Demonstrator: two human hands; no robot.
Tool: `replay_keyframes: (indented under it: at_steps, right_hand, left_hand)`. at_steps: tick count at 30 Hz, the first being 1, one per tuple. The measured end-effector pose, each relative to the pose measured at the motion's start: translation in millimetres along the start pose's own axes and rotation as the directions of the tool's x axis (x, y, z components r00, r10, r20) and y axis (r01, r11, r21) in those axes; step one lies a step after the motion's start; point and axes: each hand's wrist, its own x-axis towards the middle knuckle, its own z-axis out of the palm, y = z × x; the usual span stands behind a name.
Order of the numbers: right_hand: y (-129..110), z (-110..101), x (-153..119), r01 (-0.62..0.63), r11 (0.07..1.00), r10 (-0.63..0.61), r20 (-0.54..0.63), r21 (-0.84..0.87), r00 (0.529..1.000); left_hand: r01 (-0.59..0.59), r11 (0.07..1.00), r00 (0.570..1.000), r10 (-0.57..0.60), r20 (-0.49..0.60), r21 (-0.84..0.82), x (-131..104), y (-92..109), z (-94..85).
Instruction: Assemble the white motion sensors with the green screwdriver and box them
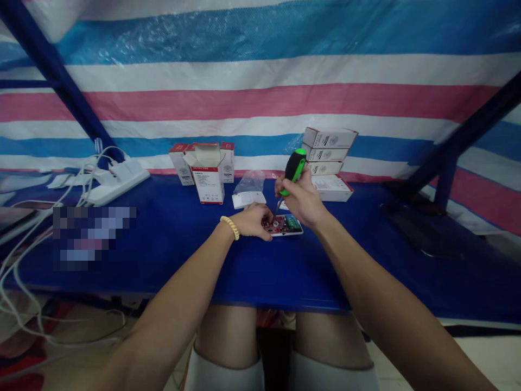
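Observation:
My right hand (303, 196) is closed around the black and green handle of a screwdriver (295, 169). The screwdriver is tilted, its shaft pointing down at an opened device with a red circuit board (280, 225) in a white shell. Whether the tip touches the board is too small to tell. With its fingers wrapped over the left end of this device, my left hand (254, 221) grips it on the table. A yellow coiled band (230, 227) circles the left wrist. Just behind that hand lies a white plastic cover (249, 199) beside a clear plastic bag (251, 180).
An opened red and white box (207, 183) stands back left, before closed ones. More boxes (330, 155) are stacked back right. A power strip (120, 182) with tangled white cables is at left. A dark flat object (423, 231) lies right on the blue table (268, 277); striped sheeting hangs behind.

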Motion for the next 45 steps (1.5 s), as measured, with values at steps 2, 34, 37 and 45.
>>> replay_keyframes:
  at_steps: [2, 34, 37, 45]
  right_hand:
    - [0.2, 0.1, -0.7, 0.027, 1.000, -0.027, -0.003, -0.012, 1.000]
    - [-25.8, 5.8, -7.5, -0.191, 0.969, 0.179, 0.086, 0.156, 0.980]
    - [-21.2, 6.9, -7.8, -0.154, 0.982, 0.145, 0.079, 0.114, 0.986]
    - [-10.1, 4.4, -10.6, -0.080, 0.996, 0.074, 0.174, 0.029, 0.982]
  left_hand:
    - [-0.004, 1.000, 1.000, 0.004, 0.007, 0.012, -0.1, 1.4, -0.7]
    - [-0.047, 0.999, 0.998, 0.046, 0.042, 0.021, 1.6, 2.7, -1.2]
    - [-0.044, 0.999, 0.998, 0.043, 0.041, 0.029, 0.9, 3.4, -2.1]
    - [-0.009, 0.998, 0.999, 0.006, 0.048, 0.057, -2.0, 7.6, -4.9]
